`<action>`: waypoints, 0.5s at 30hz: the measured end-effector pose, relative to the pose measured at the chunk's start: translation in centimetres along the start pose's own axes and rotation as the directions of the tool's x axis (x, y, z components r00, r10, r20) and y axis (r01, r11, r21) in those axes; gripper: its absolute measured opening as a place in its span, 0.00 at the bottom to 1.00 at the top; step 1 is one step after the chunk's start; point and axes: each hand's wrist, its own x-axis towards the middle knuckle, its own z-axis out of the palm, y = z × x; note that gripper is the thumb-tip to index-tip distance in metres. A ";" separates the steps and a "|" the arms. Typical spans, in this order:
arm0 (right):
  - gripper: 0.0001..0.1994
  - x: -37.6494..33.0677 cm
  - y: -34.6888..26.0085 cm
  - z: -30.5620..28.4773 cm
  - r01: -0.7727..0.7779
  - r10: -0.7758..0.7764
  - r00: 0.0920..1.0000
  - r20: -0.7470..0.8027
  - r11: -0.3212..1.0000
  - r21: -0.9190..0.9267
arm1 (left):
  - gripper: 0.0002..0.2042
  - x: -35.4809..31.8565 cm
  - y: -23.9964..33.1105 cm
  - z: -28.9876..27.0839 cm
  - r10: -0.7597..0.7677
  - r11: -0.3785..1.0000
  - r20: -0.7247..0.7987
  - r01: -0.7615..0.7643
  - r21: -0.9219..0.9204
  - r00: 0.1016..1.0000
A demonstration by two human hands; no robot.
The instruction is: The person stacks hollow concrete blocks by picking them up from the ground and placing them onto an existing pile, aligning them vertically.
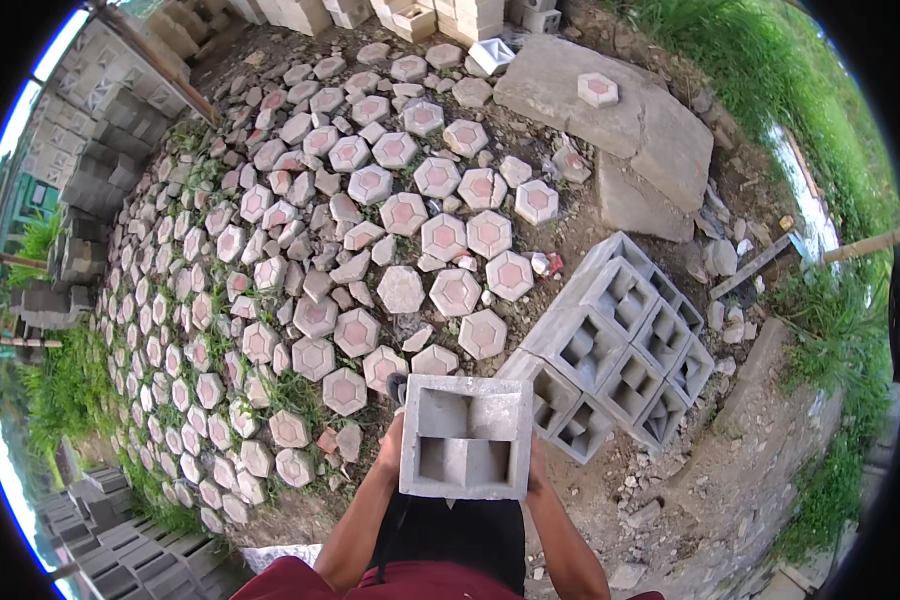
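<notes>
A square grey concrete vent block (470,440) is held up in front of my body. Its face shows a wide upper hollow and angled inner walls in the lower half. My left hand (394,440) is closed on the block's left side, with the fingers partly behind it. On the opposite side my right hand (538,466) grips the block, mostly hidden by its edge. Just beyond, to the right, a stack of similar vent blocks (613,350) stands on the ground, nearest my right hand.
Hexagonal pavers with reddish centres (443,237) and broken stones cover the ground ahead and left. A large concrete slab (570,90) lies at the far right, one hexagonal paver (598,90) on it. More blocks (140,550) are grouped at lower left. Grass (750,60) borders the right.
</notes>
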 end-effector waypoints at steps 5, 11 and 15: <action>0.28 -4.0 -4.7 11.8 0.029 0.000 0.978 0.207 0.990 -0.138 | 0.24 -6.1 8.8 -4.9 0.095 0.989 0.036 -0.091 -0.113 0.995; 0.28 -1.9 -1.2 22.1 -0.014 0.128 0.920 0.370 0.955 -0.296 | 0.26 -9.0 13.8 -12.3 0.155 0.945 -0.190 -0.201 -0.258 0.969; 0.29 -1.9 2.1 27.7 -0.079 0.231 0.889 0.395 0.928 -0.365 | 0.25 -13.0 17.5 -15.9 0.195 0.968 -0.268 -0.229 -0.103 0.944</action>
